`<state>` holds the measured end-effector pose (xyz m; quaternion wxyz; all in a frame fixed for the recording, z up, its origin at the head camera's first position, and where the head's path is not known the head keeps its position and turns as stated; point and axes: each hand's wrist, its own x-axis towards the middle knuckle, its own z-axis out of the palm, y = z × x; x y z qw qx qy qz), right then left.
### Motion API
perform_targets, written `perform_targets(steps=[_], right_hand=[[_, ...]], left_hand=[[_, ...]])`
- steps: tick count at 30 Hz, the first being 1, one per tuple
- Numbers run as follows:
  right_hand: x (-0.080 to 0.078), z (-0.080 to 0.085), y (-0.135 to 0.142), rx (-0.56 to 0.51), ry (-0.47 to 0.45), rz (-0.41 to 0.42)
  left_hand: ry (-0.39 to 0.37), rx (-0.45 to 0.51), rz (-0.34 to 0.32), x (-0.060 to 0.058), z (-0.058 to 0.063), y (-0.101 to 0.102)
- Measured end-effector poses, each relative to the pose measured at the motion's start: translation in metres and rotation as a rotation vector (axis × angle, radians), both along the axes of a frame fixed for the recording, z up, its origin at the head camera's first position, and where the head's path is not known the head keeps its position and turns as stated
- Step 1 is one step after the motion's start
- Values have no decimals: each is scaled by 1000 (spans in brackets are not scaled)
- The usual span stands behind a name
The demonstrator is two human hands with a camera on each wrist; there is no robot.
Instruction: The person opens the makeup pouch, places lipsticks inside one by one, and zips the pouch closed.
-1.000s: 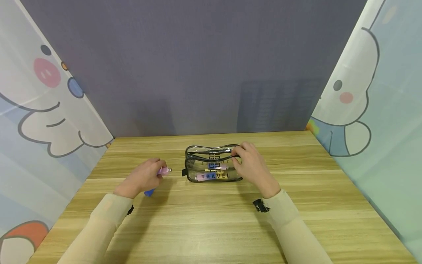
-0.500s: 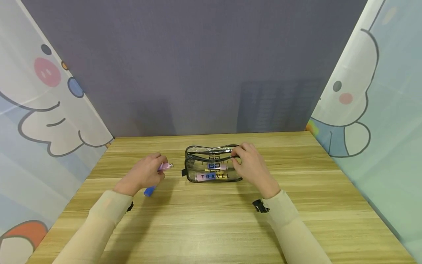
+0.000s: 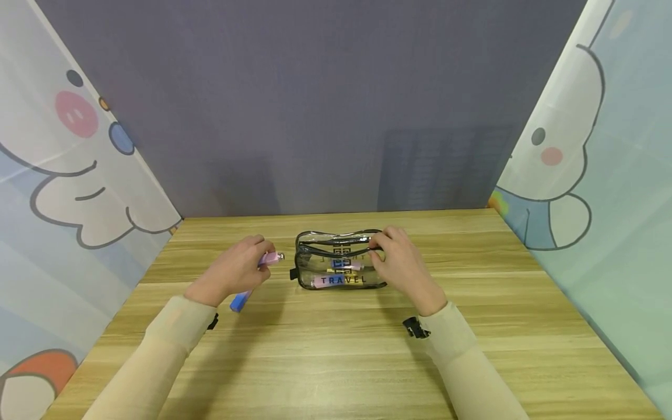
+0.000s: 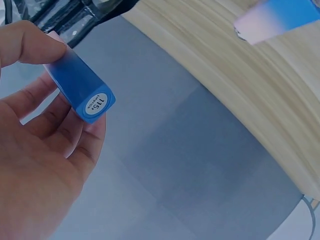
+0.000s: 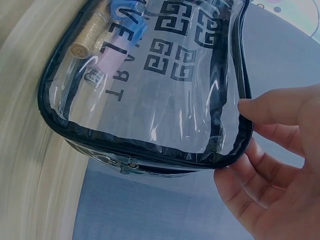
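Note:
My left hand (image 3: 236,268) pinches a lipstick (image 3: 270,258), fading from pink to blue, above the table just left of the pouch. In the left wrist view the lipstick's blue end (image 4: 82,87) carries a round label reading LIPSTICK, held between thumb and fingers. A clear travel pouch (image 3: 310,267) with black trim stands on the table, its top unzipped. With thumb and fingers, my right hand (image 3: 401,262) pinches the pouch's upper right edge. Inside lie pink-and-blue lipsticks (image 3: 328,282) and gold tubes (image 5: 87,37), seen through the plastic.
Another pink-and-blue lipstick (image 3: 240,301) lies on the wooden table (image 3: 325,350) beneath the left hand. A grey panel (image 3: 336,116) rises behind the table's far edge. Cartoon-printed curtains (image 3: 567,146) hang on both sides.
My left hand has risen a little and moved right toward the pouch with the lipstick, uncovering more of the one lying on the table. My right hand keeps its hold on the pouch.

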<state>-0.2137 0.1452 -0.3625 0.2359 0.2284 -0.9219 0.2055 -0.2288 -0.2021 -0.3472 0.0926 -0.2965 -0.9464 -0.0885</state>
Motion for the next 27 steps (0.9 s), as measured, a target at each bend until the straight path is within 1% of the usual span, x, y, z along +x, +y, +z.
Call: perform_targets(steps=[7, 17, 24, 27], right_hand=[[1, 0, 0, 2, -10, -3], [1, 1, 1, 6, -13, -4], [2, 1, 0, 9, -8, -3], [1, 0, 0, 7, -1, -2]], left_hand=[[15, 8, -23, 1, 5, 9], [61, 28, -76, -9, 11, 14], [58, 12, -67, -13, 18, 18], [65, 12, -73, -15, 21, 21]])
